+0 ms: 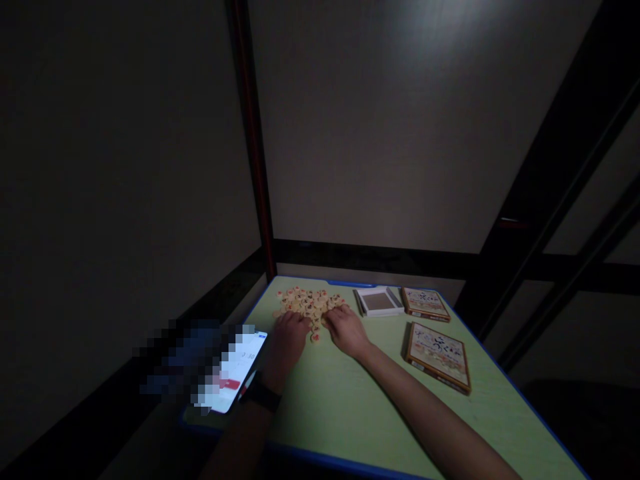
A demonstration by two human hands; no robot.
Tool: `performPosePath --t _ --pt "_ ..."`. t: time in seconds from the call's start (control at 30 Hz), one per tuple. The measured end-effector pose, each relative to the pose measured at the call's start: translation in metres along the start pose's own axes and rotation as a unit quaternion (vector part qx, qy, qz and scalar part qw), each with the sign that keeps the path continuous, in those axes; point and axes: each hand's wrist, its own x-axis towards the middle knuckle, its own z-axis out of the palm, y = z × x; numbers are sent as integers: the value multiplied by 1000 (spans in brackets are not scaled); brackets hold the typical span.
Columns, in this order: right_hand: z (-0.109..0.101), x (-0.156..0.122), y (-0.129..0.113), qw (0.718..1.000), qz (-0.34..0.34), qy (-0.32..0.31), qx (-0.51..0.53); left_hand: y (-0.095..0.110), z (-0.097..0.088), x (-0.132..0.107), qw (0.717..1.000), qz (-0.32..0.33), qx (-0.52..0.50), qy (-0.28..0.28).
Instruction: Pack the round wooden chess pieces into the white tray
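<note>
Round pale xiangqi pieces (309,309) with red and black characters lie in a loose heap at the far left of the table; some overlap. My left hand (291,335) rests palm down at the near left side of the heap, fingers bent over the pieces. From the right, my right hand (347,331) reaches to the heap's edge, its fingers loosely curved and touching pieces. I see nothing lifted in either hand; what lies under the fingertips is hidden. Between the hands, one red-marked piece (315,338) sits closest to me.
A lit phone (235,373) lies by the left table edge, partly pixelated. Beyond my right hand is an open white box tray (381,302). Two printed flat boxes, a far one (427,304) and a nearer one (438,355), lie at right on the green table (340,413). Walls rise behind.
</note>
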Motion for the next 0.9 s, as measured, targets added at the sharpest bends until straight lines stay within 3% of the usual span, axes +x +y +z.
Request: performPosePath --t 0.3,0.57,0.9 --pt "4 -4 3 997 -55 39 31 -7 15 2 997 34 -36 55" --pt "9 -6 12 988 -41 68 133 -19 34 9 990 50 -81 100" --pt "5 -6 8 996 -37 41 73 -21 20 8 993 16 -61 104"
